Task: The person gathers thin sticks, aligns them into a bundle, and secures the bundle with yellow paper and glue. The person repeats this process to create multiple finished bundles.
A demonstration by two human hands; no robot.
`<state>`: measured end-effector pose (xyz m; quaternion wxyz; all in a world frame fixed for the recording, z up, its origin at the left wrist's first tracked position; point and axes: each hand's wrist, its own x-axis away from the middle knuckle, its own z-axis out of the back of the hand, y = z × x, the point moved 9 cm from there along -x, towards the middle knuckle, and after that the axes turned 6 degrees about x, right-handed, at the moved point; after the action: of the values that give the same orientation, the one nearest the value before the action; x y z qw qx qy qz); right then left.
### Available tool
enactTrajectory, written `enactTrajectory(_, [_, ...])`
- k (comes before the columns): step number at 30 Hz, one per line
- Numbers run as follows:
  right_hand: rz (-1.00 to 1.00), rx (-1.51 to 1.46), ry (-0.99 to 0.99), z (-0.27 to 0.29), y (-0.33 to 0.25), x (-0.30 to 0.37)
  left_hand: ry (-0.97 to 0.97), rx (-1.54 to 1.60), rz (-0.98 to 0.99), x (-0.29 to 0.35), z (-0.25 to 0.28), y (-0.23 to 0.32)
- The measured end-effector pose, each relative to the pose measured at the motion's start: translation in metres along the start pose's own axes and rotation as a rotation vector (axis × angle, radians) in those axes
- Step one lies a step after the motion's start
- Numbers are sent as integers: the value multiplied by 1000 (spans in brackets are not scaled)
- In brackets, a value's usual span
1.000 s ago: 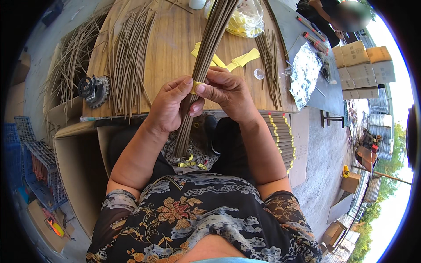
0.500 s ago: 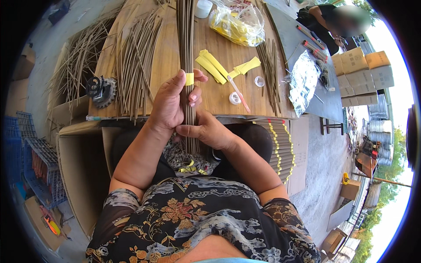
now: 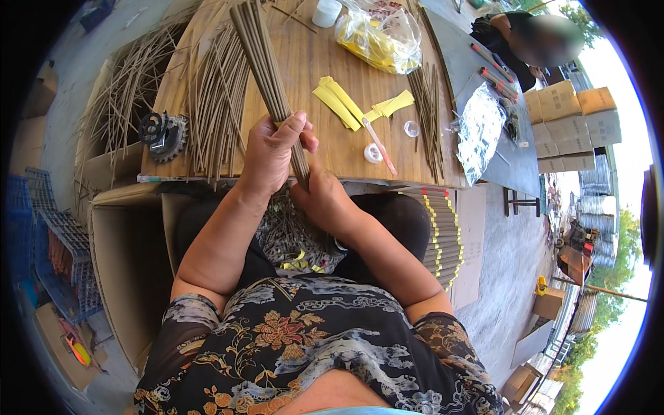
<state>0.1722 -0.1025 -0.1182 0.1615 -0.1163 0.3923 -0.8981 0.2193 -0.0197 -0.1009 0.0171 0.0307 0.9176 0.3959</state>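
A bundle of thin brown incense sticks [image 3: 261, 62] rises from my lap over the table edge, its top tilted to the left. My left hand [image 3: 275, 149] is wrapped round its middle and largely hides a yellow paper band there. Lower down, my right hand [image 3: 325, 197] closes round the bundle's bottom end. On the wooden table [image 3: 318, 62], to the right of my hands, lie yellow paper strips [image 3: 339, 104]. Near them are a small glue-like pot [image 3: 373, 153] and a flat pinkish stick [image 3: 379, 146].
Loose sticks [image 3: 218, 104] cover the table's left side, beside a dark toothed metal piece [image 3: 164, 138]. A plastic bag of yellow paper [image 3: 380, 41] lies at the back. Banded bundles [image 3: 443, 232] stand below right. An open carton [image 3: 128, 263] is left of my legs. A person [image 3: 508, 31] sits far right.
The bundle has swung from upright to leaning left at the top. Both hands have stayed on it; the right has turned and risen slightly, and the yellow band is now mostly covered.
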Motion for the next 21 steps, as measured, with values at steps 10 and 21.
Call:
enactTrajectory(10, [34, -273, 96, 6, -12, -8, 68, 107, 121, 5, -3, -3])
enactTrajectory(21, [-185, -532, -354, -4, -20, -7, -128, 230, 149, 6, -13, 4])
